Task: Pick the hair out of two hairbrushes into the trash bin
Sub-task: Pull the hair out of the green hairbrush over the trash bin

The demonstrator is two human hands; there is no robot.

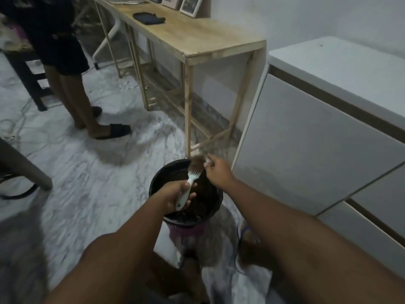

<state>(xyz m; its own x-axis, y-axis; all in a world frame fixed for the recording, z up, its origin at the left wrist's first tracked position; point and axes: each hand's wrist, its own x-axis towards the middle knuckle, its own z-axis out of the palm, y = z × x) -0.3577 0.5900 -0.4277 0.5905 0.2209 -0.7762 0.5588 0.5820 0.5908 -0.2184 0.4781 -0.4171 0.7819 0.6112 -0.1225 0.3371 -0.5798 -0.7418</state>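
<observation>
Both hands over trash bin — left hand grips white rake, right hand pinches hair clump.

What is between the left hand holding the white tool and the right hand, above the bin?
In the head view, a brown hair clump sits between the left hand and right hand, caught on the white tool prongs over the trash bin.

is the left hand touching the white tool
Touching. The head view shows the left hand wrapped around the handle of the white tool, held over the trash bin.
</observation>
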